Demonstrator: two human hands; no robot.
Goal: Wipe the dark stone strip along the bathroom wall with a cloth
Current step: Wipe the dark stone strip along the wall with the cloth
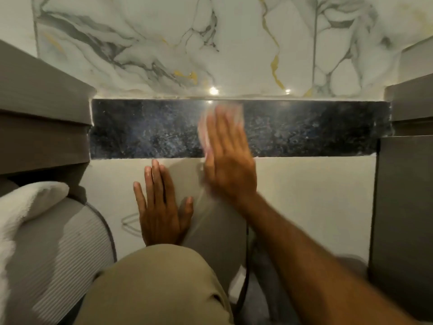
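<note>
A dark speckled stone strip (145, 129) runs across the wall between white marble above and a plain pale panel (304, 191) below. My right hand (228, 160) lies flat on the strip near its middle, blurred by motion, pressing a thin pale cloth (234, 111) whose edge shows past the fingertips. My left hand (160, 207) rests flat on the pale panel just below the strip, fingers spread, holding nothing.
Grey cabinet fronts stand at the left (42, 127) and right (403, 207) ends of the strip. A white towel (25, 207) lies over a ribbed grey object (70, 254) at lower left. My bent knee in beige trousers (152, 289) fills the bottom centre. A dark cord (247, 266) hangs beside it.
</note>
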